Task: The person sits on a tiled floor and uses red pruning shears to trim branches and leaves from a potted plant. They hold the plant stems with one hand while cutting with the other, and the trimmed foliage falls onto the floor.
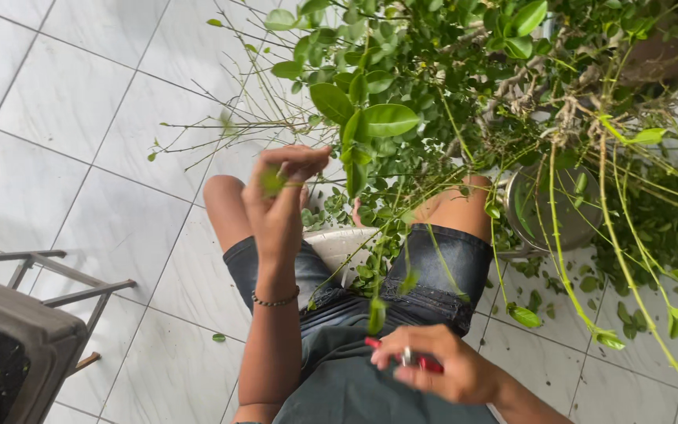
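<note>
White floor tiles (80,102) are seen beneath a seated person in dark denim shorts (441,275), with cut leaves scattered over the floor near its right edge. A leafy potted shrub (402,86) is spread across the top right. The left hand (280,196) is raised, its fingers pinched on a small green leaf (272,182) at a thin twig. The right hand (437,365) is clenched around red-handled pruning shears (425,363) over the lap. A white bowl (339,243) is placed between the knees.
</note>
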